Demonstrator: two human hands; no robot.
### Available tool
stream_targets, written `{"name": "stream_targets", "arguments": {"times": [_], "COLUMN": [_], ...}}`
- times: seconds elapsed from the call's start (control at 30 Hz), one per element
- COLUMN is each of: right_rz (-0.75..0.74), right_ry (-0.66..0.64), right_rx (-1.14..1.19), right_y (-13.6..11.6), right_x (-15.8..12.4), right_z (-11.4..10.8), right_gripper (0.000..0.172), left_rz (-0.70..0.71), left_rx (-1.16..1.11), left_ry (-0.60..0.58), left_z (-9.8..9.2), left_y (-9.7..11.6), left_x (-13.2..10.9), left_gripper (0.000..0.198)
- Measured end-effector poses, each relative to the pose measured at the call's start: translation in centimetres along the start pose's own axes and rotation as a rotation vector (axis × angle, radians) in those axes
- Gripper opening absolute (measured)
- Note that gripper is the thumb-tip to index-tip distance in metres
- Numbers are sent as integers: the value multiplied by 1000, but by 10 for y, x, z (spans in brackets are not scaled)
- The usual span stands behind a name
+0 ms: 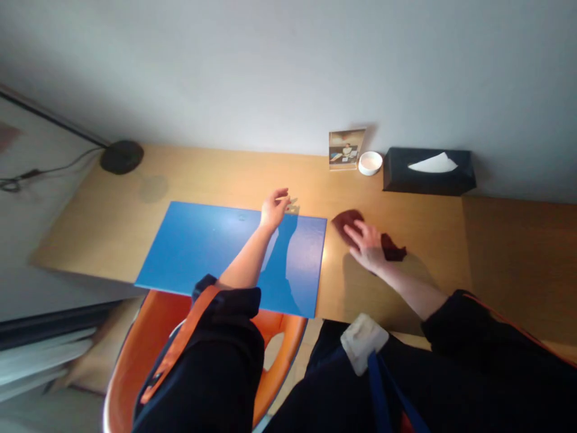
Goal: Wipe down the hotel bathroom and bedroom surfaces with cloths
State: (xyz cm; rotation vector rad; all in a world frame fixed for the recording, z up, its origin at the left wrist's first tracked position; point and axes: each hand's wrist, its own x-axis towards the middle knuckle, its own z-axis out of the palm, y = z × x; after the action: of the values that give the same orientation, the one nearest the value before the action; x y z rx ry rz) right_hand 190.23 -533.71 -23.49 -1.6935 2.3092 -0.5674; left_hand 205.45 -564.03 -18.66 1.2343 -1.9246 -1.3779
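A dark red cloth (347, 224) is lying on the wooden desk (225, 174), and the right hand (367, 246) is laid over it, fingers spread (not clenched). The left hand (274, 209) is held open and empty above the far edge of a blue board (202, 246).

The cloth (346, 226) is dark maroon, the board (202, 246) bright blue, the chair (153, 337) orange.

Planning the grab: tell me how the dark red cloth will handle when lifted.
The dark red cloth is likely floppy, since it lies in soft folds under the right hand. It probably weighs little, looking thin.
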Motion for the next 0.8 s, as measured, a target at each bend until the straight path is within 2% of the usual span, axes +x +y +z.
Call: {"name": "stream_targets", "arguments": {"times": [0.07, 0.1, 0.13, 0.17, 0.2, 0.27, 0.3, 0.37, 0.43, 0.47, 0.57, 0.63, 0.7, 0.8], "right_rz": [-360, -429, -453, -406, -361, -195, -109, 25, 23, -22, -152, -177, -157, -107], "right_ry": [-242, -352, -484, -559, -590, -553, -494, -352, -196, -110, 129, 208, 211, 109], "right_rx": [237, 362, 491, 599, 701, 841, 867, 816, 642, 522, 170, 22, -37, 68], "right_y": [-51, -67, -76, -79, -78, -71, -68, -68, -71, -73, -88, -116, -166, -281], "right_x": [-73, -114, -151, -179, -195, -193, -178, -134, -88, -68, -9, 42, 104, 192], "right_z": [18, 22, 23, 21, 14, -10, -25, -48, -50, -40, 24, 74, 113, 153], "right_gripper": [51, 41, 30, 28, 29, 37, 41, 47, 56, 62, 82, 81, 74, 71], "left_rz": [-72, -124, -183, -246, -300, -363, -365, -340, -295, -265, -111, 17, 126, 239], "left_rx": [49, 78, 107, 122, 136, 178, 215, 310, 401, 445, 582, 677, 757, 831], "left_ry": [114, 165, 207, 227, 239, 268, 287, 313, 308, 303, 310, 286, 252, 263], "left_z": [-43, -61, -76, -88, -99, -115, -124, -142, -165, -177, -208, -219, -222, -220], "left_y": [-16, -25, -35, -45, -55, -74, -82, -93, -101, -105, -126, -147, -171, -196], "left_x": [-72, -111, -151, -188, -223, -279, -299, -324, -328, -325, -302, -286, -276, -273], "left_gripper": [41, 41, 41, 40, 38, 31, 27, 21, 22, 24, 34, 43, 47, 48]}}
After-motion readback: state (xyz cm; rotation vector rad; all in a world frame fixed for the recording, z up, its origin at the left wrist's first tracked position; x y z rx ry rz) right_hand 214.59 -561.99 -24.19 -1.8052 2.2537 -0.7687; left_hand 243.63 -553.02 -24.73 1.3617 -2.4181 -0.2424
